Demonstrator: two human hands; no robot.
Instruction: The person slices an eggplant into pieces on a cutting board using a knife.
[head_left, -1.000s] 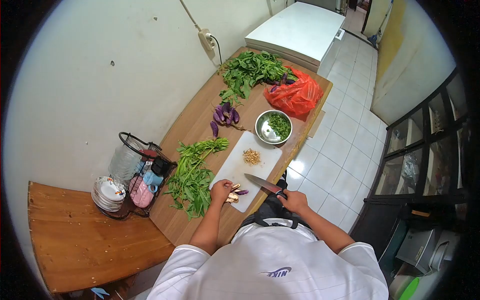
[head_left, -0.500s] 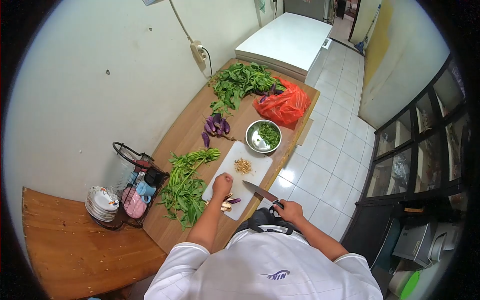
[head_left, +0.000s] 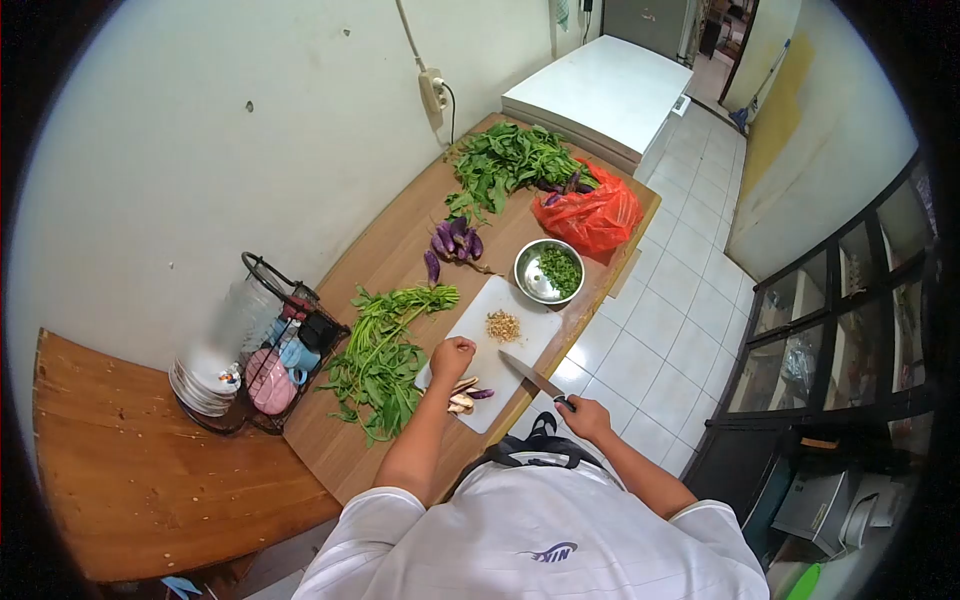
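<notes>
My right hand (head_left: 585, 415) is closed round the dark handle of a knife (head_left: 532, 376). The blade reaches over the right edge of a white cutting board (head_left: 502, 292), its tip just below a small heap of chopped light-brown bits (head_left: 502, 326). At the board's left side is my left hand (head_left: 453, 359), fingers curled; whether anything is inside is hidden. Near my left wrist lie pale cut pieces (head_left: 461, 402) and a purple-skinned piece (head_left: 482, 394). Beyond the board stands a metal bowl (head_left: 534, 290) with chopped greens (head_left: 560, 270).
Leafy greens (head_left: 385, 375) lie left of the board. Purple eggplants (head_left: 457, 240) are farther up the wooden table (head_left: 395, 225), with more greens (head_left: 510, 165) and a red plastic bag (head_left: 590, 220) at its far end. A dish rack (head_left: 275, 375) stands at the left.
The camera view has shifted, moving the table slightly right and the wall along with it. My left hand has drawn slightly left of the chopped heap. The knife stays in my right hand.
</notes>
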